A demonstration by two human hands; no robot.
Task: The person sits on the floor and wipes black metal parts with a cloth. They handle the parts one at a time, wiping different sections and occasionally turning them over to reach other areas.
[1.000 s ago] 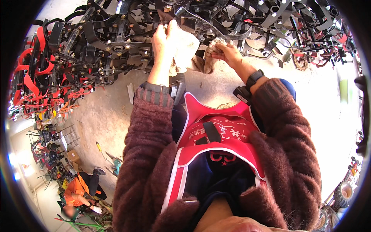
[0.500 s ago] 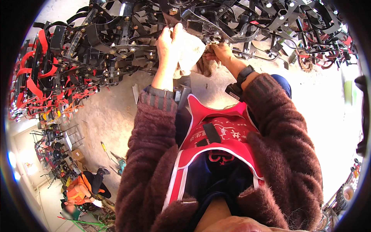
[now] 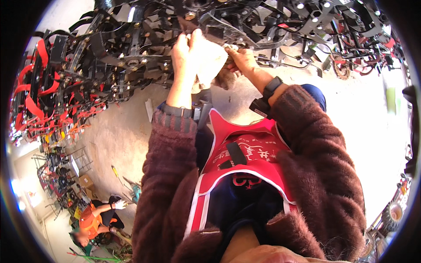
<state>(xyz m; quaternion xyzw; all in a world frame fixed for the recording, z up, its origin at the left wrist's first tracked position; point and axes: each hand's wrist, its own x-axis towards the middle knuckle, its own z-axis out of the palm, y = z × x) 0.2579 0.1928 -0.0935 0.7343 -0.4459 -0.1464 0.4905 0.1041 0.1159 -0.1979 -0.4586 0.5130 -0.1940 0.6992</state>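
Pale cloth (image 3: 209, 63) spans the space between the fingers of the two hands, bunched and brightly lit. Its bright part is longest from beside the left fingertips back toward the wearer, and its loose lower edge points that way, at the lap; with the folds gathered up, the long axis of the whole cannot be told. A browner fold sags just below the right fingers.

The left hand (image 3: 186, 57) grips the cloth's left side, thumb and forefinger pointing away from the wearer, their tips near each other; its other fingers are hidden. The right hand (image 3: 246, 62) pinches the cloth's right edge, fingers curled and pointing toward the left hand.

Just beyond the left fingertips is a dark blade (image 3: 187, 24); whether they touch it is unclear. Black metal parts (image 3: 131, 62) crowd the space beyond and to the left of the fingers, with red curved blades (image 3: 33, 108) farther left. A toothed ring (image 3: 341, 69) lies well apart, right of the right fingers. Nearer the wearer than the fingers hangs a red apron (image 3: 261, 147).
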